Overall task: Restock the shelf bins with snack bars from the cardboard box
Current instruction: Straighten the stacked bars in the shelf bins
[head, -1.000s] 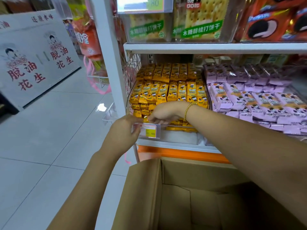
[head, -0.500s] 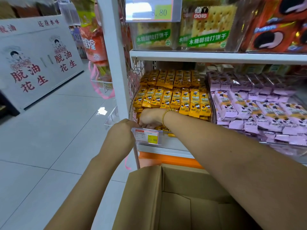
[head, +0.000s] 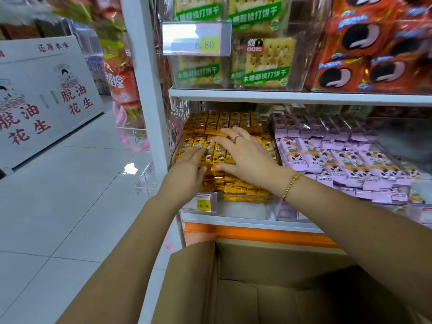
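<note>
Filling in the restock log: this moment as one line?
step: arranging yellow snack bars | left hand: open, on bars | right hand: open, spread over bars | cardboard box: open, below shelf

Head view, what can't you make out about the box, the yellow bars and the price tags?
All head view.
Cardboard box: interior partly cut off by bottom edge and the forearm; contents unknown.
Yellow snack bars: middle rows covered by left hand and right hand.
Upper price tag: glare hides most print.
</note>
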`<state>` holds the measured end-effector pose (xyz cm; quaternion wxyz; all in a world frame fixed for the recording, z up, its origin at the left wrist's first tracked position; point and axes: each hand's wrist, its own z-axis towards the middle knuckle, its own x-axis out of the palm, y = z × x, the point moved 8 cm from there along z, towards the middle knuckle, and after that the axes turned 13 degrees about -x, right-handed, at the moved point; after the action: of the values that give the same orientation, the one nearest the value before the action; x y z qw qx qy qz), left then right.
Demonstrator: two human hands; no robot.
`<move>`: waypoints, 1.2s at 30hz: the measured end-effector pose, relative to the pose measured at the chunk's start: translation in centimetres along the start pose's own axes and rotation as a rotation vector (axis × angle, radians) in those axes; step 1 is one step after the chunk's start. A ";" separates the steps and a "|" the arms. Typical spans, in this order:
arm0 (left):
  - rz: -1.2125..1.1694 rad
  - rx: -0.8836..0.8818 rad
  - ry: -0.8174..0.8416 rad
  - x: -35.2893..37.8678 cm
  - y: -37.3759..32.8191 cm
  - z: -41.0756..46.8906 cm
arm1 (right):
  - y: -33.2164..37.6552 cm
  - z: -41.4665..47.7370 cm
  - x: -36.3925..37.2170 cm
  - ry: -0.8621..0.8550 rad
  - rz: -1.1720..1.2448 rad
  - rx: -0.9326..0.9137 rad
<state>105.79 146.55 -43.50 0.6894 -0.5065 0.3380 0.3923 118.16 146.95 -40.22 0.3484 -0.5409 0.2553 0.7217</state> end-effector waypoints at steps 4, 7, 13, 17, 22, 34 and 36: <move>0.117 0.011 -0.065 0.0 -0.4 1.7 | -3.3 -1.7 3.7 0.123 -0.009 0.197; 0.223 0.044 -0.125 -0.3 -0.6 1.9 | -3.5 -1.9 4.0 0.104 -0.103 0.208; 0.226 0.101 -0.033 1.0 0.4 2.4 | -3.7 -1.4 4.1 0.107 -0.189 0.189; 0.307 0.069 0.011 2.7 1.1 3.7 | -4.0 -0.9 4.3 0.087 -0.220 0.193; 0.299 0.024 -0.060 2.7 0.8 4.2 | -3.8 -0.6 4.4 0.096 -0.230 0.192; -0.037 0.202 -0.065 -0.6 -10.4 -0.7 | -3.5 -10.4 -7.7 -0.135 0.012 -0.137; -0.053 0.297 -0.004 0.5 -14.0 -1.6 | -7.9 -14.2 -9.4 -0.185 0.082 -0.028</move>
<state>118.28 142.56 -38.33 0.7674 -0.4071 0.3775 0.3207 134.46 139.18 -35.18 0.3330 -0.4657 0.2338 0.7859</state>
